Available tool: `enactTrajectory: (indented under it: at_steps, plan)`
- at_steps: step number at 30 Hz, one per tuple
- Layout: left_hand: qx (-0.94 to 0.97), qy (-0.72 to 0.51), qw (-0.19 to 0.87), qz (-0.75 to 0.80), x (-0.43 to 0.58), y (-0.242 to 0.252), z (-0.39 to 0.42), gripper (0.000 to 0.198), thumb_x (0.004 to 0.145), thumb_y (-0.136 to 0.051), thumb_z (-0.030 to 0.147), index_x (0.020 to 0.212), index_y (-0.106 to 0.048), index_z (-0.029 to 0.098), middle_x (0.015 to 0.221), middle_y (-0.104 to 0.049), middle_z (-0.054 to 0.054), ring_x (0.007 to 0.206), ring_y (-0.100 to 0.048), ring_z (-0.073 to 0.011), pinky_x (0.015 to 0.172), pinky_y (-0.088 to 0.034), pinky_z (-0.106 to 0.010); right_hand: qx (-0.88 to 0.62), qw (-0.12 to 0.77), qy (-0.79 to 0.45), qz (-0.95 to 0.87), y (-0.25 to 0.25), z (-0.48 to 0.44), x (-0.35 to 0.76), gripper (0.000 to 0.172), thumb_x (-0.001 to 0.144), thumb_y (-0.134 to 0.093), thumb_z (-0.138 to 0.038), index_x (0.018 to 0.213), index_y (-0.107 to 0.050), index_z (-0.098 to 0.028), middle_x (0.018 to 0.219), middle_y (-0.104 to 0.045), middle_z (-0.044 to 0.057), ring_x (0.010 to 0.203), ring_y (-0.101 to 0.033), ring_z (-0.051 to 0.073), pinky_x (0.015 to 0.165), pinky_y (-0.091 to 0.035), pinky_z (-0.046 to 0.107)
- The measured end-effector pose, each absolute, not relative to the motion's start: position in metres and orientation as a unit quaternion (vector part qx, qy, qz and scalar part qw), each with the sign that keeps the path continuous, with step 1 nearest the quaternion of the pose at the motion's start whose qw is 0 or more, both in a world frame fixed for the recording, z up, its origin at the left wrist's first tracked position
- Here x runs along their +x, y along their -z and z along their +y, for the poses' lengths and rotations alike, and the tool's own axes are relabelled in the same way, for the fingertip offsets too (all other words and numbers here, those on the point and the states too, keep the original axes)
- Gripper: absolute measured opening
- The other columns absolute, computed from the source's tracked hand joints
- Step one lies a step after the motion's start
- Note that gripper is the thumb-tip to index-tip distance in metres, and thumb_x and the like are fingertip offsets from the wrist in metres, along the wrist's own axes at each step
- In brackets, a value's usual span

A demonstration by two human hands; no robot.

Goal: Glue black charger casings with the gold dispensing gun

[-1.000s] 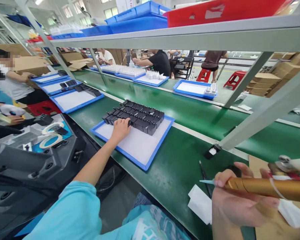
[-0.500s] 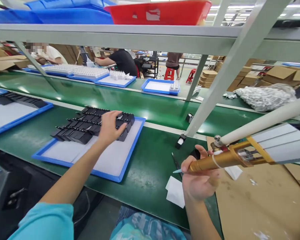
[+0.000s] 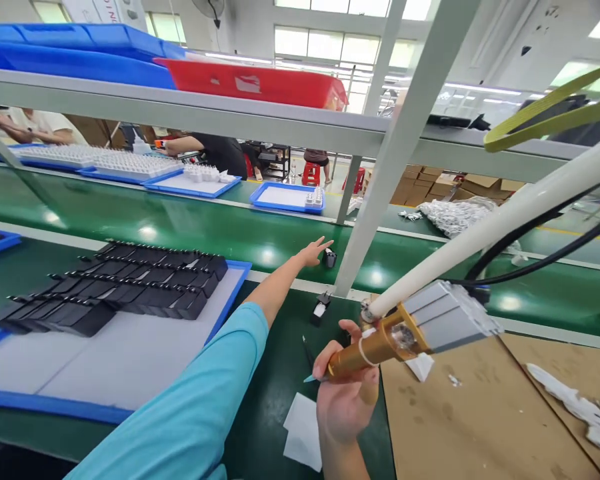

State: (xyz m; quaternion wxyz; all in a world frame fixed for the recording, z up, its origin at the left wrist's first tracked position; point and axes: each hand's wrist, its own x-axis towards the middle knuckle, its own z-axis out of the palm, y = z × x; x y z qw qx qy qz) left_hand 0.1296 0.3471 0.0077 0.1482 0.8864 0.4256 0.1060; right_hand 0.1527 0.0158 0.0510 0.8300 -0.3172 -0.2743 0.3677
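Note:
My left hand (image 3: 312, 254) stretches far forward over the green belt, fingers spread, beside a small black power adapter (image 3: 329, 258); contact is unclear. In my right hand (image 3: 344, 407) is a gold glue dispensing gun (image 3: 363, 353) with a pale blue needle tip (image 3: 310, 379) pointing left. Something dark shows behind the right fingers, partly hidden. Another black plug adapter (image 3: 321, 309) with a white face lies by the post. Rows of black adapters (image 3: 145, 283) rest on a white-lined blue tray (image 3: 237, 283) at the left.
A slanted white post (image 3: 365, 220) rises beside my left hand, and a white pipe (image 3: 460, 243) crosses the right side. Tweezers (image 3: 307, 350) and white paper (image 3: 303, 433) lie near my right hand. Cardboard (image 3: 450, 420) covers the right. Co-workers sit beyond the belt.
My left hand has left the tray of adapters and reached forward and right to the adapter on the belt. My right hand still holds the dispensing gun. The view has turned right and up.

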Motion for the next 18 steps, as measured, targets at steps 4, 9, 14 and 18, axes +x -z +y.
enactTrajectory:
  at_steps: [4, 9, 14, 18]
  plan:
    - [0.89, -0.084, 0.139, 0.425, 0.127, -0.011, 0.351, 0.047, 0.083, -0.066, 0.022, 0.128, -0.054, 0.02, 0.131, -0.057, -0.011, 0.116, -0.057, -0.0248, 0.096, -0.048, -0.042, -0.3, 0.83, -0.38, -0.279, -0.049, 0.015, 0.151, 0.03, 0.087, -0.038, -0.051, 0.107, -0.051, -0.034, 0.115, -0.057, 0.002, 0.043, -0.052, 0.008, 0.039, -0.035, 0.027]
    - [0.878, -0.086, 0.097, 0.461, 0.09, -0.034, 0.324, 0.034, 0.086, -0.064, 0.038, 0.112, -0.057, 0.017, 0.106, -0.066, -0.008, 0.094, -0.064, -0.0221, 0.079, -0.051, -0.035, -0.286, 0.826, -0.39, -0.288, -0.048, 0.013, 0.15, 0.03, 0.086, -0.039, -0.052, 0.103, -0.051, -0.031, 0.115, -0.058, 0.003, 0.043, -0.052, 0.008, 0.04, -0.035, 0.026]
    - [0.879, -0.1, 0.051, 0.464, 0.037, -0.064, 0.246, 0.03, 0.079, -0.064, 0.037, 0.1, -0.054, 0.02, 0.099, -0.067, -0.007, 0.091, -0.063, -0.0258, 0.072, -0.045, -0.031, -0.284, 0.829, -0.379, -0.298, -0.054, 0.013, 0.152, 0.034, 0.087, -0.038, -0.052, 0.108, -0.05, -0.029, 0.109, -0.057, 0.002, 0.042, -0.05, 0.006, 0.038, -0.035, 0.024]
    - [0.887, -0.084, 0.056, 0.45, 0.002, -0.065, 0.151, 0.024, 0.077, -0.062, 0.036, 0.093, -0.052, 0.022, 0.091, -0.064, -0.004, 0.086, -0.062, -0.0243, 0.068, -0.042, -0.03, -0.292, 0.825, -0.373, -0.309, -0.06, 0.013, 0.153, 0.036, 0.086, -0.04, -0.055, 0.107, -0.051, -0.027, 0.106, -0.057, 0.002, 0.041, -0.05, 0.006, 0.038, -0.035, 0.024]
